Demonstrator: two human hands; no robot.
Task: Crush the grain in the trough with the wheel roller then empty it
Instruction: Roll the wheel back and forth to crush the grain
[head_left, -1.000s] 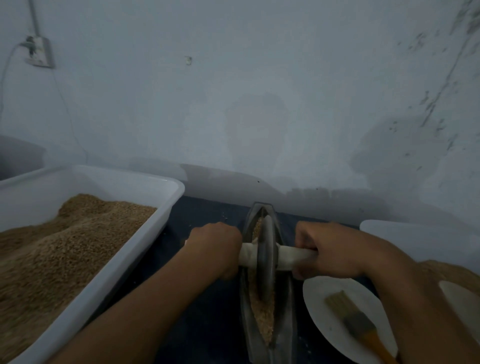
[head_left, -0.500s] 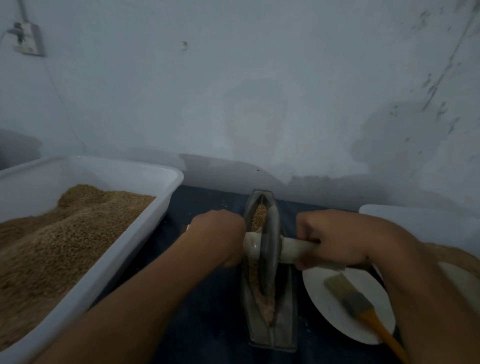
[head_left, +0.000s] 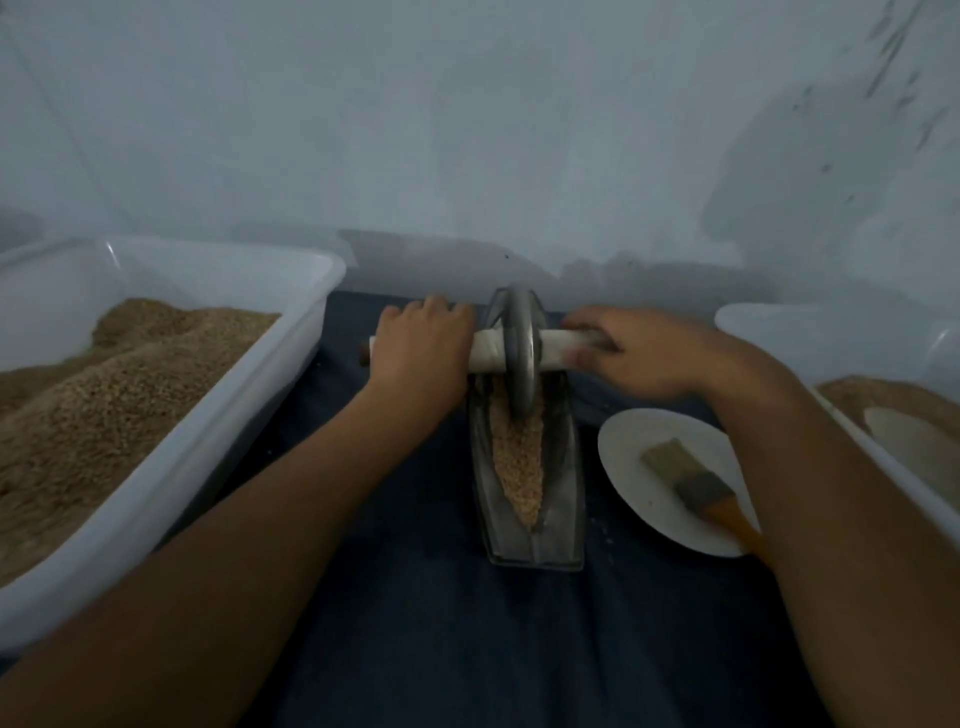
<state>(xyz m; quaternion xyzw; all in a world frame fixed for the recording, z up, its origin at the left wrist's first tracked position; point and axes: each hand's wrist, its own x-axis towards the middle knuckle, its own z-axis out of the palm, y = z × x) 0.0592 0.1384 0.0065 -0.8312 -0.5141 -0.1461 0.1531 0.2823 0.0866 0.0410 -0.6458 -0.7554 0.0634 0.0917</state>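
A pale, stained wall (head_left: 467, 130) rises behind the dark blue surface (head_left: 415, 623) where I work. My left hand (head_left: 421, 348) curls its fingers (head_left: 441, 312) round the white handle (head_left: 485, 353) left of the wheel (head_left: 519, 358). My right hand (head_left: 639, 353) lies over the handle's other end, blurred, so I cannot tell whether those fingers grip or just press. The wheel stands upright between my hands, at the far end of the trough (head_left: 563, 499). The grain (head_left: 519, 467) lies in the trough's groove, stretching from the wheel toward me. Left of my left hand is a white tub (head_left: 208, 457) heaped with grain. Under my right forearm, a plate (head_left: 639, 488) holds a brush (head_left: 696, 486). Further right is another tub (head_left: 779, 338).
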